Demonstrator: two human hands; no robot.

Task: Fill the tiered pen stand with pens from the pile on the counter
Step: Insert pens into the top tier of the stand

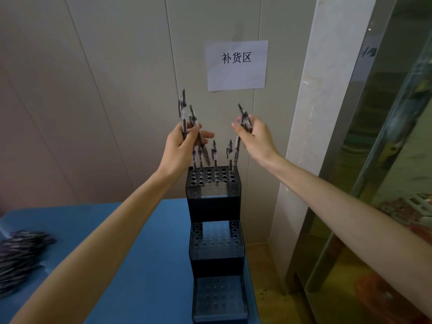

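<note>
Blue counter [145, 242] along pale panelled wall [93, 90]. Black three-tier plastic pen stand [216, 232] at counter's right edge, tiers stepping up toward wall. White paper sign with black characters [236, 65] on wall above stand. Blurred heap of dark pens [21, 256] at counter's left edge. Left hand [183, 146] above top tier, fingers curled round several clear-barrelled pens [188, 120]. Right hand [253, 135] grips pen bundle [244, 118]. Few pens [214, 154] upright in top tier's back holes.

Light: dim, even, soft | blur: pen pile [22, 256] smearing at counter's left edge | edges: wide-angle bowing wall lines
</note>
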